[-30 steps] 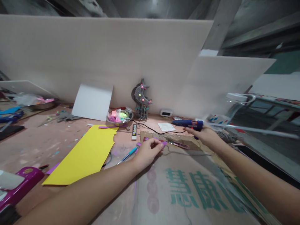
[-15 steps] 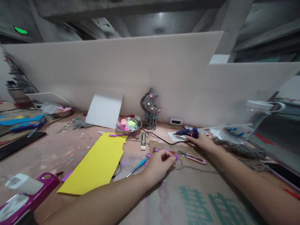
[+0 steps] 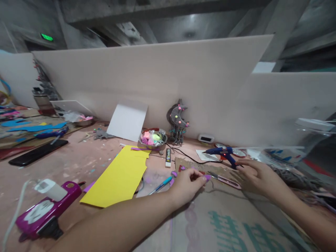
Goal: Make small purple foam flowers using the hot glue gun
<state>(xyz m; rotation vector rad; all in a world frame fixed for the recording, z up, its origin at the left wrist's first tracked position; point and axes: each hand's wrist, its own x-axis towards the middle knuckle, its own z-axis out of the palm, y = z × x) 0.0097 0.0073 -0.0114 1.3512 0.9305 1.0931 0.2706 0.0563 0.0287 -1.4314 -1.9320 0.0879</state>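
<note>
My left hand [image 3: 187, 184] rests on a printed cardboard sheet [image 3: 223, 224], its fingers pinched on a small purple paper piece [image 3: 207, 177]. More purple bits [image 3: 174, 173] lie beside it. My right hand [image 3: 258, 176] hovers open over the cardboard, fingers spread, just short of the blue glue gun [image 3: 222, 152], which stands on the table with a red light showing. Pink-handled scissors [image 3: 225, 180] lie between my hands.
A yellow paper sheet [image 3: 122, 176] and a blue pen [image 3: 160, 184] lie to the left. A metal bowl of coloured bits [image 3: 153, 138], a grey moon ornament [image 3: 178, 120] and a white card [image 3: 127, 120] stand by the back board. A magenta punch [image 3: 44, 213] sits near left.
My right hand has let go of the glue gun and drawn back toward me with its fingers spread. The left hand keeps its pinch. The view has swung left.
</note>
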